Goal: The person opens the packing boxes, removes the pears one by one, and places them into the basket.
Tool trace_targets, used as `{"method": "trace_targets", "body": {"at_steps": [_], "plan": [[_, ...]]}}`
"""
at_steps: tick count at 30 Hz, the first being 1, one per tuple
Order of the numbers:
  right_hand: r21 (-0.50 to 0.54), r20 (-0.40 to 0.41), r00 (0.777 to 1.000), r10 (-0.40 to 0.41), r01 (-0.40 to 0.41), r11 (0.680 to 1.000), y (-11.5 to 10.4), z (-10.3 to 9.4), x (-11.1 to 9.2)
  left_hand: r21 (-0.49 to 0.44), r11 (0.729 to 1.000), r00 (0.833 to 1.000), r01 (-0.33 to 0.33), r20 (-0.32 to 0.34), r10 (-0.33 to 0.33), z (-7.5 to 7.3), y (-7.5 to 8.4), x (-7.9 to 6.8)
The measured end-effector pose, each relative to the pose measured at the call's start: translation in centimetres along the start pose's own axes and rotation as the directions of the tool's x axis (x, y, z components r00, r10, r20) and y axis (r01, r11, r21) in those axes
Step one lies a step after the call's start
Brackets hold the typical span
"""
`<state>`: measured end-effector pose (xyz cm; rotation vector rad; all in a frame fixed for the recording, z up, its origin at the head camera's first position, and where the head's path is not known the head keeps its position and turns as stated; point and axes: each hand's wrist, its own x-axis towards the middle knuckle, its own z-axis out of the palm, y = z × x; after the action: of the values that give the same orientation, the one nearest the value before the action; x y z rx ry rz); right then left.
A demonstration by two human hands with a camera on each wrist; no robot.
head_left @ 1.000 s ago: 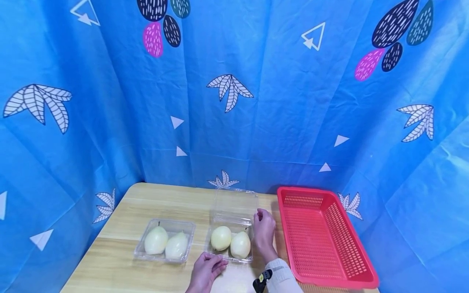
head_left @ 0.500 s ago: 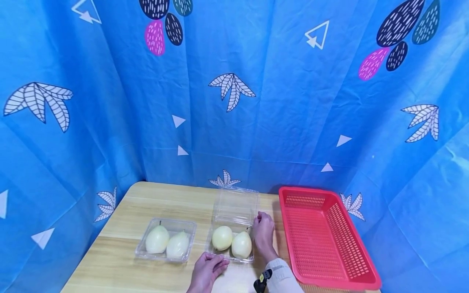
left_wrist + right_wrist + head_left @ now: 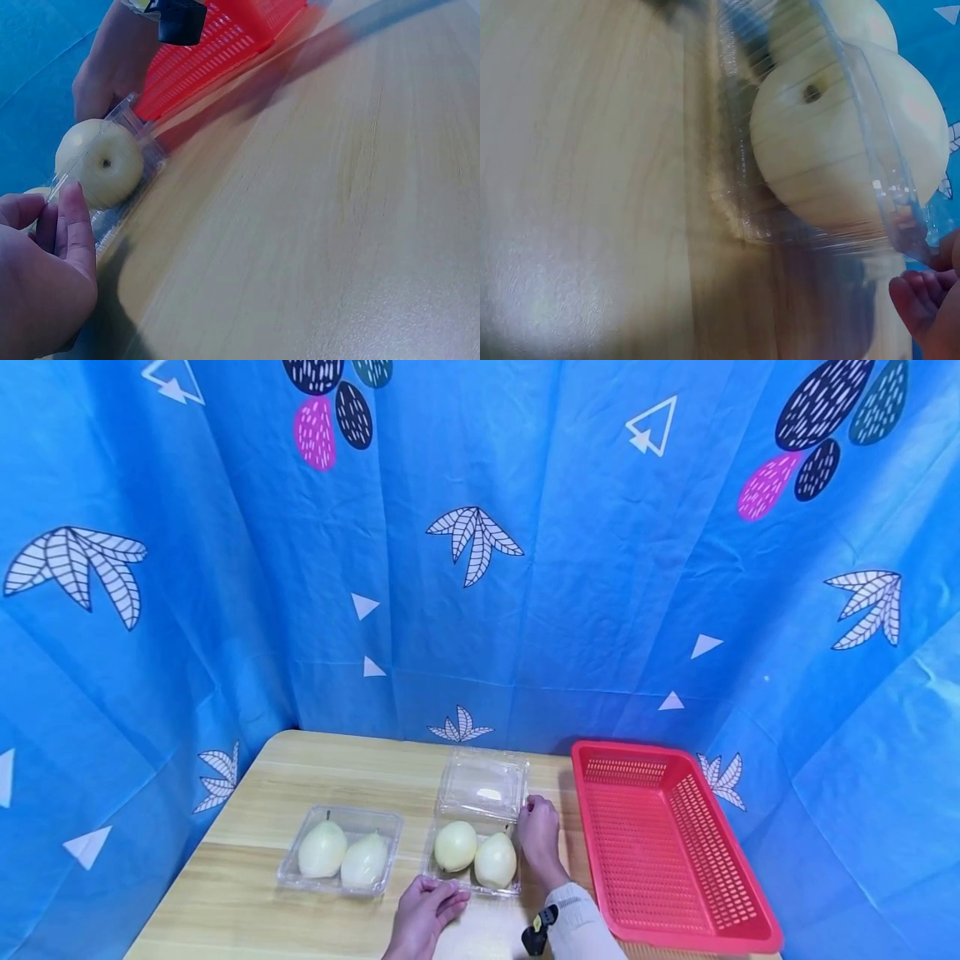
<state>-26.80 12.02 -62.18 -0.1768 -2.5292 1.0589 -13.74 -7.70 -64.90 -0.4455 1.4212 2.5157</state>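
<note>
A clear plastic clamshell box (image 3: 472, 890) stands on the table with two pale yellow pears (image 3: 455, 847) inside. Its transparent lid (image 3: 483, 783) is raised at the back. At the front rim, my left hand (image 3: 422, 913) pinches the box edge between thumb and fingers, close to a pear (image 3: 111, 165) in the left wrist view. My right hand (image 3: 539, 832) is at the right side near the hinge. In the right wrist view, its thumb and fingers (image 3: 913, 304) pinch the box's rim at a corner, partly out of frame.
Left of the hands, another clear box (image 3: 300, 887) holds two pears (image 3: 322, 850). A red perforated plastic basket (image 3: 645, 843) stands at the right, close to the right forearm. A blue patterned curtain (image 3: 480, 635) surrounds the wooden table (image 3: 232, 893).
The lid's angle has shifted slightly, and a bright glare now shows on it. The right hand has lowered a little along the box's side; the left hand stays at the front rim.
</note>
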Motion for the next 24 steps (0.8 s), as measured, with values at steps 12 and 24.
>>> {"method": "trace_targets", "body": {"at_steps": [12, 24], "plan": [[0.125, 0.134, 0.97, 0.201, -0.218, 0.968, 0.77, -0.15, 0.31, -0.003, 1.0, 1.0, -0.007, 0.003, 0.007, -0.07, -0.13, 0.01], [0.191, 0.168, 0.936, 0.308, -0.338, 0.922, 0.83, -0.46, 0.13, -0.009, 1.0, 1.0, -0.001, -0.018, 0.001, 0.05, -0.08, -0.14]]}}
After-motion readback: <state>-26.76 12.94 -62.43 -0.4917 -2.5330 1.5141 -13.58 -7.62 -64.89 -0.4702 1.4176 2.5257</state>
